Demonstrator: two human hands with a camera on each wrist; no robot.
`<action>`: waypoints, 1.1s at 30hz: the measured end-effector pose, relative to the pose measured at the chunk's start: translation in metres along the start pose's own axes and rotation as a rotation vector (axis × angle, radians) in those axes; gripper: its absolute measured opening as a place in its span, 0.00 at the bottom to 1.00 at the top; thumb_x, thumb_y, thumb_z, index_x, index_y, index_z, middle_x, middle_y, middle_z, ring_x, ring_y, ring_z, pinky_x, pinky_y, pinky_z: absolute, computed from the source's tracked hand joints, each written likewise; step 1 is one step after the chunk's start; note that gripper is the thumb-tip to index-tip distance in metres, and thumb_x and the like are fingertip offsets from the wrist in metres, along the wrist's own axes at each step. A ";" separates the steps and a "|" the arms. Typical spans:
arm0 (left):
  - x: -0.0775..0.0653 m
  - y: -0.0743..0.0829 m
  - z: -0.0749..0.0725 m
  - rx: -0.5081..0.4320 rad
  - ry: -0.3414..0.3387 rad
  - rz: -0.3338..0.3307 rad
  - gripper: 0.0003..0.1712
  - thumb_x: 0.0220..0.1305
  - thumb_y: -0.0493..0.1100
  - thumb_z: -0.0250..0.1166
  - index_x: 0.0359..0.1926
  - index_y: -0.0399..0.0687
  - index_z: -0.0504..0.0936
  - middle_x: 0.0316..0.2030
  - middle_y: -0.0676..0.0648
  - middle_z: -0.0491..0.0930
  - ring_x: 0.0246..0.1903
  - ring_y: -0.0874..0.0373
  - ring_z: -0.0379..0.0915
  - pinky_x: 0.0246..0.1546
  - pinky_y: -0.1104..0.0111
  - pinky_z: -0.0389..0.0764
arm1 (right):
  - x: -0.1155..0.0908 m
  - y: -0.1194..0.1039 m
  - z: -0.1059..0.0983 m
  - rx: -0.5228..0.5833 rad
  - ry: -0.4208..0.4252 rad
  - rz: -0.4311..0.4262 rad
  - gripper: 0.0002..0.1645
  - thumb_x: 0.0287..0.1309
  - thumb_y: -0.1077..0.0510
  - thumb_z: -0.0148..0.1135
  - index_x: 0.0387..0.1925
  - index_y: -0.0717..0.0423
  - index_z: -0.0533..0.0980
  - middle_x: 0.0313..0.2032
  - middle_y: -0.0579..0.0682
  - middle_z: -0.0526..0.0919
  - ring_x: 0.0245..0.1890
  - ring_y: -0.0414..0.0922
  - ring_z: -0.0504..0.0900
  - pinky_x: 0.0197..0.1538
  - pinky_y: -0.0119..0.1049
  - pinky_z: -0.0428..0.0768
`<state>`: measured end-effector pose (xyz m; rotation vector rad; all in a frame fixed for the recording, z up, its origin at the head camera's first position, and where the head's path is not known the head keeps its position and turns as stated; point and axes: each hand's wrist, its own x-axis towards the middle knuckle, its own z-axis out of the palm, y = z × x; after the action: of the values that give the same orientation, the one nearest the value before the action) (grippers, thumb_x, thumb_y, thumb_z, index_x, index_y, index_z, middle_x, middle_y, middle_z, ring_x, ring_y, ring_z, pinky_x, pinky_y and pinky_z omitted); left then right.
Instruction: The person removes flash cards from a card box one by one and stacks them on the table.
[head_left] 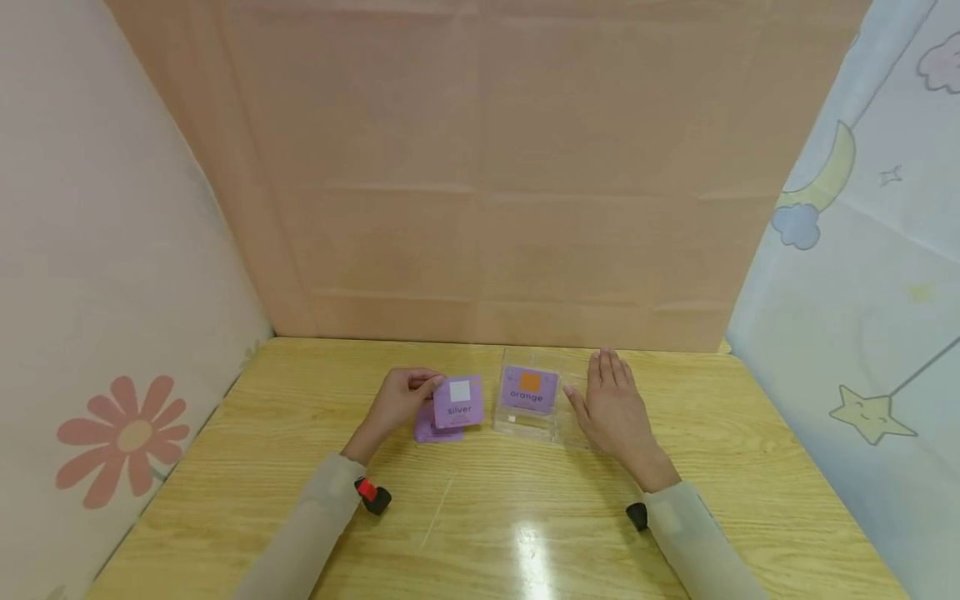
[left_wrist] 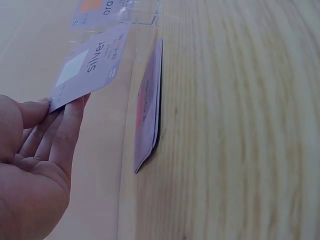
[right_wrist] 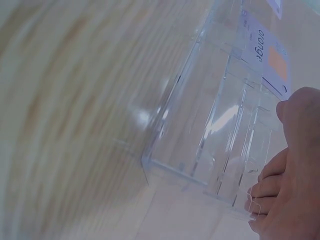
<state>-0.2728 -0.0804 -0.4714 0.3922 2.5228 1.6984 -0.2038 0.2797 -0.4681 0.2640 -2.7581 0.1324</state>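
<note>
- Purple square card printed "silver" is raised at the left hand's fingertips, pinched near one edge between thumb and fingers.
- Small stack of flat purple square cards lies on the pale wooden worktop, just beneath those fingers.
- Clear plastic compartmented holder stands between both sets of fingers, carrying a purple card printed "orange" near the right thumb.
- Right hand grasps nothing; its straight fingers seem to rest along the holder's right end.
- For good handling, a light edge pinch should avoid bending "silver"; clearance above the stack should prevent snagging, while gentle pressure from the right fingers could steady the slippery plastic.
</note>
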 end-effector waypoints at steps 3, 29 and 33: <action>0.000 -0.001 -0.001 -0.004 -0.007 -0.014 0.14 0.76 0.44 0.66 0.50 0.40 0.90 0.46 0.38 0.90 0.42 0.56 0.89 0.41 0.67 0.91 | 0.000 0.000 0.000 0.010 0.004 0.001 0.47 0.80 0.43 0.51 0.74 0.82 0.57 0.75 0.79 0.59 0.79 0.72 0.57 0.81 0.66 0.57; -0.002 -0.012 -0.007 0.002 -0.007 -0.103 0.13 0.76 0.41 0.65 0.51 0.36 0.89 0.46 0.37 0.90 0.41 0.57 0.88 0.38 0.68 0.91 | 0.001 0.000 0.000 0.016 -0.016 0.012 0.47 0.80 0.42 0.49 0.75 0.82 0.56 0.76 0.79 0.59 0.80 0.72 0.56 0.82 0.66 0.55; -0.003 -0.013 -0.009 0.008 -0.005 -0.102 0.13 0.76 0.40 0.65 0.50 0.36 0.89 0.46 0.36 0.90 0.41 0.57 0.88 0.38 0.68 0.91 | 0.001 0.000 -0.001 0.015 -0.023 0.016 0.48 0.81 0.41 0.49 0.75 0.81 0.55 0.76 0.79 0.58 0.80 0.72 0.55 0.82 0.66 0.55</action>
<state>-0.2737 -0.0939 -0.4797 0.2624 2.5005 1.6498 -0.2046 0.2799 -0.4672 0.2493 -2.7831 0.1548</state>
